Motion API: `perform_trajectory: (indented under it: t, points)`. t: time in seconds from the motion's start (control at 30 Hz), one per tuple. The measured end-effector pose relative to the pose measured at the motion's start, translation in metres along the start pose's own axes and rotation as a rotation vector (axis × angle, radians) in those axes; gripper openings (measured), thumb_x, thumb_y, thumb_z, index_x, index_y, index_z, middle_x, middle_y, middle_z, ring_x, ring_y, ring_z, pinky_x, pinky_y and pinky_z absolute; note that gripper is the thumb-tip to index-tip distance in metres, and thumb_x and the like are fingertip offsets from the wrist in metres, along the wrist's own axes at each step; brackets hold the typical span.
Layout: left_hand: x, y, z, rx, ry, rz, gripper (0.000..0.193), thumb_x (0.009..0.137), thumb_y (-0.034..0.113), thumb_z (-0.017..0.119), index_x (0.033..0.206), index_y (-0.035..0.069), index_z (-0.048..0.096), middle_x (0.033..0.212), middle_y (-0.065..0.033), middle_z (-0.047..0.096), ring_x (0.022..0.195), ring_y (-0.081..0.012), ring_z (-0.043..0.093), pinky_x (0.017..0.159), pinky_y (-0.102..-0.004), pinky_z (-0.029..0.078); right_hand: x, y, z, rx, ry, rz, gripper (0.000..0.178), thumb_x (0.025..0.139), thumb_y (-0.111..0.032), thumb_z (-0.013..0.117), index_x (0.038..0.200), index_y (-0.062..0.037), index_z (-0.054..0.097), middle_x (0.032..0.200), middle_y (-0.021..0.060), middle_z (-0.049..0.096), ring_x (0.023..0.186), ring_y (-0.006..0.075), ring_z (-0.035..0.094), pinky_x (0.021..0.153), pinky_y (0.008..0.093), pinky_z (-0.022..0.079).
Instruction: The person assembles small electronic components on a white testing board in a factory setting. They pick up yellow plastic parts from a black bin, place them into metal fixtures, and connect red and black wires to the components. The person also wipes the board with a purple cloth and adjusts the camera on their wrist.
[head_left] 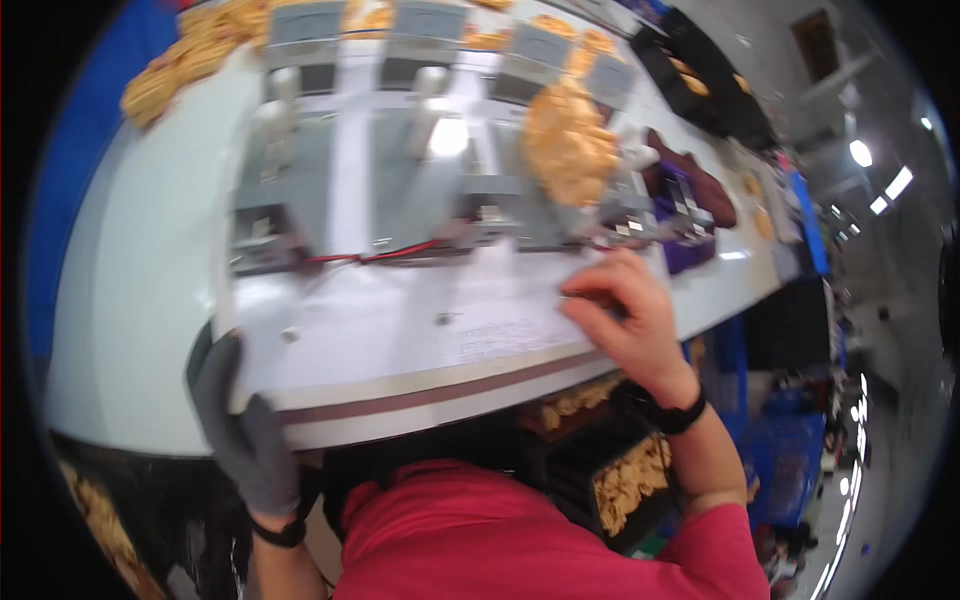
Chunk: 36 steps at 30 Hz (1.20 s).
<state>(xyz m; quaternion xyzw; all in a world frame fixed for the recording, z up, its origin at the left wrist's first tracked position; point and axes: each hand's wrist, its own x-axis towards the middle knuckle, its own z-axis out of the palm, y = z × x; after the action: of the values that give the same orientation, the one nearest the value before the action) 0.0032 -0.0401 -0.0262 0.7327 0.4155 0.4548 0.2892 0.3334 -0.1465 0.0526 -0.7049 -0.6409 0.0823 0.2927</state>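
Observation:
My left hand [240,430], in a grey glove, grips the near edge of a white machine deck [400,330] at the lower left. My bare right hand [625,320], with a black band on the wrist, rests on the deck's right side. Its fingers are curled, the tips just below a row of grey metal chutes [480,210]. Whether the fingers pinch anything is hidden. A heap of golden fried snack pieces [568,145] lies in the chute just above that hand. A red wire [380,255] runs along the chutes' lower ends.
More golden snacks [185,60] lie along the far edge at the upper left. Black trays [700,85] stand at the upper right, with a dark maroon object [690,190] beside the chutes. Below the deck sits a black crate of snacks [630,480]. Blue crates [790,460] stand on the right.

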Motion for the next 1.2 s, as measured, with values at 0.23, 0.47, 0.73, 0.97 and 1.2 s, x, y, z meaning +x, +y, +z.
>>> perform_trajectory:
  t: [0.23,0.47,0.73,0.97,1.2]
  points:
    - [0.017,0.005,-0.002,0.006,0.007,0.137,0.045,0.078,0.010,0.070,0.122,0.005,0.060,0.125,-0.0224,0.054,0.106,-0.0363,0.061,0.088,-0.0381,0.051,-0.023,0.011,0.005,0.014,0.079,0.056,0.015,0.079,0.004,0.066,0.092,-0.0005,0.060,0.089,0.0064,0.053,0.081,0.0170,0.051,0.070,0.0268,0.041]
    - [0.010,0.003,-0.002,0.038,0.090,0.108,0.044,0.078,0.014,0.072,0.120,0.008,0.061,0.123,-0.0201,0.056,0.105,-0.0341,0.061,0.083,-0.0380,0.053,-0.009,0.002,0.013,0.018,0.057,-0.012,0.012,0.083,0.004,0.063,0.093,-0.0011,0.059,0.089,0.0046,0.050,0.077,0.0133,0.048,0.066,0.0226,0.038]
    - [0.011,0.002,0.000,0.033,0.100,0.132,0.042,0.079,0.013,0.069,0.120,0.006,0.061,0.121,-0.0208,0.056,0.107,-0.0361,0.060,0.087,-0.0391,0.051,-0.011,0.009,0.011,0.014,0.071,-0.072,0.013,0.080,0.006,0.065,0.089,-0.0004,0.059,0.084,0.0056,0.050,0.076,0.0155,0.049,0.066,0.0250,0.039]
    - [0.013,0.003,-0.001,0.059,0.090,0.161,0.042,0.078,0.010,0.069,0.120,0.005,0.061,0.122,-0.0222,0.055,0.106,-0.0373,0.060,0.088,-0.0392,0.050,-0.012,0.002,0.011,-0.005,0.111,-0.121,0.013,0.077,0.007,0.068,0.086,-0.0007,0.061,0.079,0.0071,0.052,0.073,0.0191,0.050,0.066,0.0276,0.040]
    - [0.004,-0.005,0.002,0.059,0.079,0.123,0.040,0.087,0.013,0.052,0.123,-0.005,0.054,0.126,-0.0248,0.052,0.119,-0.0362,0.050,0.102,-0.0423,0.039,-0.004,-0.002,0.013,0.002,0.119,-0.095,0.013,0.074,0.000,0.074,0.082,-0.0034,0.065,0.078,0.0076,0.061,0.075,0.0228,0.056,0.067,0.0326,0.044]
